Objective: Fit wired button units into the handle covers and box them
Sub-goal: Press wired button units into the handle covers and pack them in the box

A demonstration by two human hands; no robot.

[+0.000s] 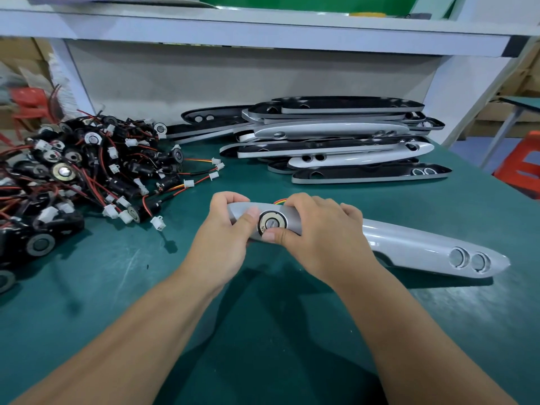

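At a green table [263, 331], a person's left hand [225, 226] grips the near end of a grey handle cover [409, 247] lying across it, thumb pressed just beside a round button unit [271, 223] that sits in the cover's hole. The right hand [315, 238] wraps over the cover from the other side, its thumb on the unit's lower rim. Coloured wires [280, 201] peek out behind the cover. A tangled pile of wired units [73, 171] waits at left and a stack of covers [336, 141] lies behind, apart from the hands. The step appears to be seating the unit flush. Done well, it calls for even thumb pressure around the rim, the cover steadied against the table, and the wires kept clear so none is pinched. No box is in view
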